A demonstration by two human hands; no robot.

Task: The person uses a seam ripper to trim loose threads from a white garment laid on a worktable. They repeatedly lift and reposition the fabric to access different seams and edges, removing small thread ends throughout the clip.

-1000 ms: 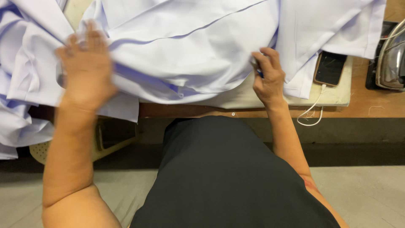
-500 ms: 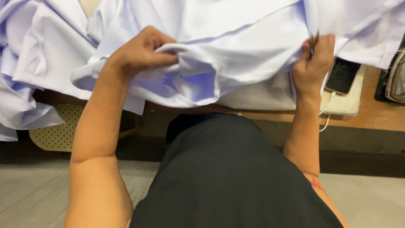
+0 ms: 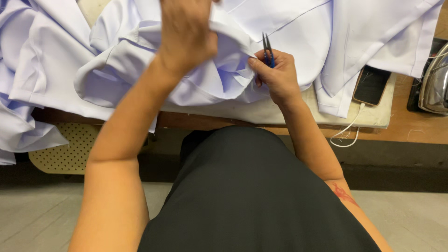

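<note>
**White cloth gripped in both hands, snips in the right**

Left hand: closed, bunching a fold of the white cloth and lifting it above the pad. Right hand: closed around small blue-handled snips, blades pointing up, fingertips also touching the cloth. Cloth: pale white, creased, heaped in folds, seams visible. It covers most of the pad and spills off its left end. A phone lies at the pad's right end; an iron sits beyond it.

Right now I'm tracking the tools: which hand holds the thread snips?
The right hand holds the blue-handled snips, blades pointing up; the left hand only grips bunched white fabric.
</note>
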